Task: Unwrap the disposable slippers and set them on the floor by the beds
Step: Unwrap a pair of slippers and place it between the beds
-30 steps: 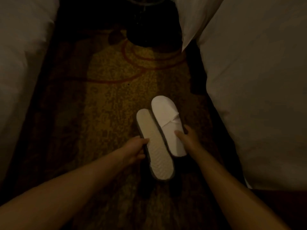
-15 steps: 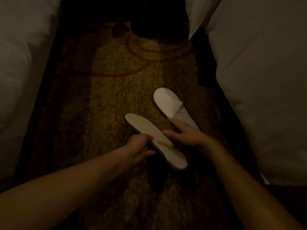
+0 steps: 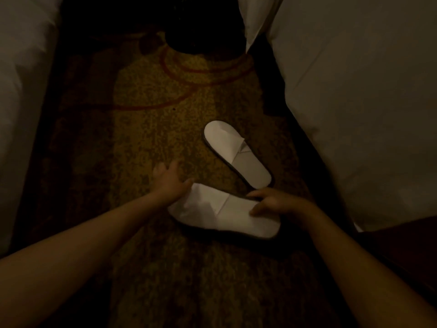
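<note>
Dim patterned carpet [image 3: 146, 129] between two beds carries one slipper [image 3: 236, 153] flat, while the right hand [image 3: 276, 204] pinches the second slipper [image 3: 220, 211] and the left hand [image 3: 169, 179], fingers spread, steadies its toe, which may land crooked.

Dim aisle between two beds

A patterned gold-brown carpet [image 3: 151, 129] with red curved lines runs between a white-covered bed on the left [image 3: 21, 95] and a white-covered bed on the right [image 3: 359, 95]. A dark object [image 3: 203, 31] stands at the far end; light is low.
</note>
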Demonstrator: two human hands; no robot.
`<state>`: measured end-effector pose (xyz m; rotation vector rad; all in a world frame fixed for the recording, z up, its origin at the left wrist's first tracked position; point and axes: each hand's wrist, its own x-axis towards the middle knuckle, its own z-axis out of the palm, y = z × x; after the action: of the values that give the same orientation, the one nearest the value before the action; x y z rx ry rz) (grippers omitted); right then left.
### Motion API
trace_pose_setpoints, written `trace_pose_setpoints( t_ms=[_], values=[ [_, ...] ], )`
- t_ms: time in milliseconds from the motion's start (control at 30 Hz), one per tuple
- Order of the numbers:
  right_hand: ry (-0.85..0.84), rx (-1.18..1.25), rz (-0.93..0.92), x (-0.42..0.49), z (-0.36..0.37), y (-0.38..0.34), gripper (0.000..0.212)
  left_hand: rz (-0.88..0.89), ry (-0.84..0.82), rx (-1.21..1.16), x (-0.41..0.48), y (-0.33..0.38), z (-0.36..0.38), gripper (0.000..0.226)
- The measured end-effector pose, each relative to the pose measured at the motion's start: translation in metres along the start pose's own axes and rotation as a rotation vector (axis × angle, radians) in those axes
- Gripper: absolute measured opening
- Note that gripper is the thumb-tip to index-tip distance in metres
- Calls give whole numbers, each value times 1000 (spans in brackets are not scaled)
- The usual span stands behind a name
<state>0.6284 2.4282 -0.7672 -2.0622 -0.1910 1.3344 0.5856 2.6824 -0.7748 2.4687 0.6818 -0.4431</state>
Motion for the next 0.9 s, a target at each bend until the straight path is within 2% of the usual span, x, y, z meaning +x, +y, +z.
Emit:
trace_pose_setpoints(
  t_ms=[67, 167, 267, 367, 467, 600, 733, 800, 900],
  values=[
    [-6, -50, 59, 5, 9, 15, 53, 82, -205, 151, 6, -16, 14, 69],
    [144, -243, 31, 10, 17, 37, 54, 202, -402, 385, 2, -29, 32, 81],
    [286, -497, 18, 6, 18, 50, 78, 324, -408, 569, -4, -35, 41, 104],
    [265, -733, -46, 0, 28, 58, 109, 438, -335, 712, -11, -37, 49, 115],
    [317, -865, -85, 2, 41, 71, 115, 527, -244, 788, -13, -35, 54, 114],
    [324, -867, -4, -1, 22, 80, 100, 634, -204, 801, -24, -28, 67, 108],
    [186, -679, 88, -3, 5, 77, 104, 684, -243, 811, -39, -15, 82, 102],
    [289, -441, 75, 0, -1, 71, 93, 684, -261, 797, -37, -9, 78, 103],
    [620, -29, 85, 12, -16, 61, 51, 629, -163, 691, -13, 11, 60, 93]
  ],
)
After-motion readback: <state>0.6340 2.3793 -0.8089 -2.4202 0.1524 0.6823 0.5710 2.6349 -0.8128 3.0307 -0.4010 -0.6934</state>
